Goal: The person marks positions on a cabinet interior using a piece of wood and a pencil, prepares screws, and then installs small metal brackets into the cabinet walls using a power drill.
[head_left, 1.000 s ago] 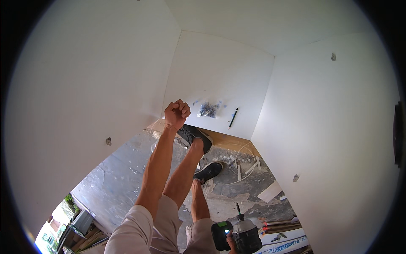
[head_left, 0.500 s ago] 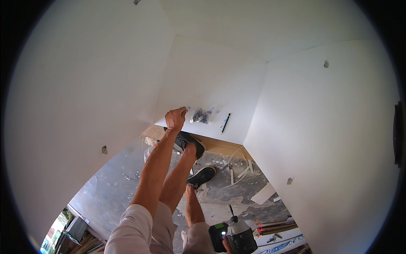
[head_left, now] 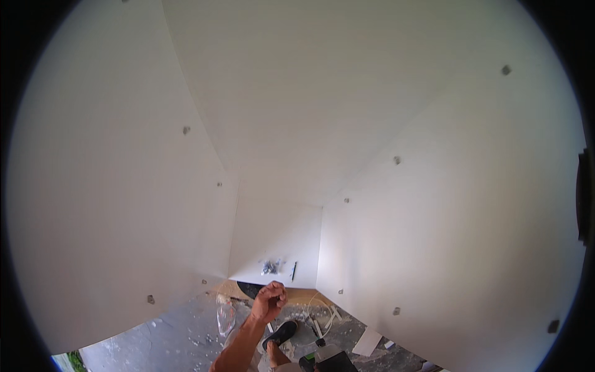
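So compared with half a second ago, the view is tilting up a lot, and the white surface (head_left: pixel 263 232) at the bottom of this cabinet is sitting much lower and smaller in the picture. Back then the left hand (head_left: pixel 269 301) was reaching in over the front left corner beside the pile of small bits (head_left: pixel 271 267); now it's hanging just in front of the front edge, fingers curling in, and I honestly can't tell if they're pinching anything. The pile is still lying near the middle of the front edge, and the dark pencil (head_left: pixel 294 271) is still lying between it and the front right corner. The drill (head_left: pixel 331 362) is poking in at the bottom of the view, but the right hand isn't showing, so I can't tell how it's gripping. More of the tall white left panel (head_left: pixel 105 186) and right panel (head_left: pixel 446 217) is showing now, with small brackets (head_left: pixel 396 160) sticking out of both. Below the front edge, the patchy grey floor (head_left: pixel 155 341) is showing, with a dark shoe (head_left: pixel 281 333) standing on it, a clear plastic bag (head_left: pixel 226 319) lying at left, and a pale offcut (head_left: pixel 367 341) lying at right.
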The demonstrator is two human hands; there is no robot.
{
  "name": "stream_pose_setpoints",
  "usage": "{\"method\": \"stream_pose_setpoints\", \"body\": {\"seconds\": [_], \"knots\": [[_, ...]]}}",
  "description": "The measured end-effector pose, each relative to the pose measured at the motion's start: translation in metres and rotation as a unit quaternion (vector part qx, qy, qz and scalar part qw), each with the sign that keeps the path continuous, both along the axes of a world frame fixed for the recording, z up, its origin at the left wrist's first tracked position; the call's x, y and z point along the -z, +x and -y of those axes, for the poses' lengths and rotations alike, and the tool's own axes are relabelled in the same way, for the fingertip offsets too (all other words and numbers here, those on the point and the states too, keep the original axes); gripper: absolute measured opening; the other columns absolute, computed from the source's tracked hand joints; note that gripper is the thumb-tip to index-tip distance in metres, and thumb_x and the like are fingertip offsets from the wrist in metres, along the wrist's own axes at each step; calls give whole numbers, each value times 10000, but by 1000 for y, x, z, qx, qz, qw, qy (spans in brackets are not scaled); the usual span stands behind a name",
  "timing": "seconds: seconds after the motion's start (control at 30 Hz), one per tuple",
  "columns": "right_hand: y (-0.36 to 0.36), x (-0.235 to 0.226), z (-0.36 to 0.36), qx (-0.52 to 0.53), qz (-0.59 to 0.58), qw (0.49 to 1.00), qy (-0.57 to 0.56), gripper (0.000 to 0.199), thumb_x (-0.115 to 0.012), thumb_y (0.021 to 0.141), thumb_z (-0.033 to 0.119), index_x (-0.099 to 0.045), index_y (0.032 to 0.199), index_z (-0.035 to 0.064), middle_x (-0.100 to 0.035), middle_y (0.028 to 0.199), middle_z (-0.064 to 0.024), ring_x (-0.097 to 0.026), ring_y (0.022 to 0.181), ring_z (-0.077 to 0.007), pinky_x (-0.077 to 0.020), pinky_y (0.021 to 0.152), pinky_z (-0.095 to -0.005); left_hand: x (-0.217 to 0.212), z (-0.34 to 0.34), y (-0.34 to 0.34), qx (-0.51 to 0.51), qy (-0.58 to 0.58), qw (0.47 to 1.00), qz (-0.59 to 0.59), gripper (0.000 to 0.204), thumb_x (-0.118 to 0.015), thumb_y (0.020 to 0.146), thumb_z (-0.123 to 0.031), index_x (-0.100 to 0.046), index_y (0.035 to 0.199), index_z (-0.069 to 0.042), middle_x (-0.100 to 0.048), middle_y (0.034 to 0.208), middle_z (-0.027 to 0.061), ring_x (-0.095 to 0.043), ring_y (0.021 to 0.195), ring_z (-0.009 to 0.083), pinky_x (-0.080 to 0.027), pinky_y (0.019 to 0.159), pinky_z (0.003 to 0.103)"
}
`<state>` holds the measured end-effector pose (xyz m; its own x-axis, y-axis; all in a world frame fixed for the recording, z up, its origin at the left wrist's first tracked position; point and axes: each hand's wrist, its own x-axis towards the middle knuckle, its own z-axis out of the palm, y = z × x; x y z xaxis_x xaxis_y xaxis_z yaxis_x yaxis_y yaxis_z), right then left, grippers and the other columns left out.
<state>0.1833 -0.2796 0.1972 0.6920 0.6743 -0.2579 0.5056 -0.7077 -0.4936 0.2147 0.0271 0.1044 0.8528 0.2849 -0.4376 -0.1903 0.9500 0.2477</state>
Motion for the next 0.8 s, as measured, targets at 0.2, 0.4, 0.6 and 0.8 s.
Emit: {"method": "stream_pose_setpoints", "body": {"seconds": [0.2, 0.4, 0.6, 0.8], "knots": [[32, -125, -41, 2, 56, 991, 118, 335, -662, 817, 200, -698, 1147, 157, -670, 1154, -99, -641, 1057, -316, -478, 936, -479, -257, 13, 26, 59, -9, 981, 184, 111, -649, 861, -58, -644, 967, -27, -608, 873, 108, -499, 710, 161, -402, 650, 272], [45, -231, -61, -19, 145, 970, 195, 330, -688, 809, 232, -699, 1130, 158, -679, 1118, -108, -649, 1027, -329, -483, 914, -490, -371, 19, 40, 118, -3, 965, 236, 128, -651, 828, -43, -628, 954, -32, -557, 853, 75, -465, 703, 144, -404, 639, 248], [50, -289, -80, -34, 175, 954, 240, 313, -677, 856, 241, -678, 1154, 146, -658, 1129, -135, -627, 1028, -371, -468, 905, -523, -408, 13, 40, 71, -8, 974, 217, 79, -649, 899, -40, -628, 969, -10, -566, 930, 95, -513, 777, 143, -496, 688, 220], [67, -258, -94, -14, 186, 916, 355, 297, -701, 780, 152, -655, 1070, 104, -651, 997, -135, -639, 898, -339, -498, 787, -462, -441, 4, 53, 102, 22, 977, 185, 139, -662, 900, 10, -661, 1039, -1, -626, 975, 100, -566, 862, 154, -496, 782, 232]]}}
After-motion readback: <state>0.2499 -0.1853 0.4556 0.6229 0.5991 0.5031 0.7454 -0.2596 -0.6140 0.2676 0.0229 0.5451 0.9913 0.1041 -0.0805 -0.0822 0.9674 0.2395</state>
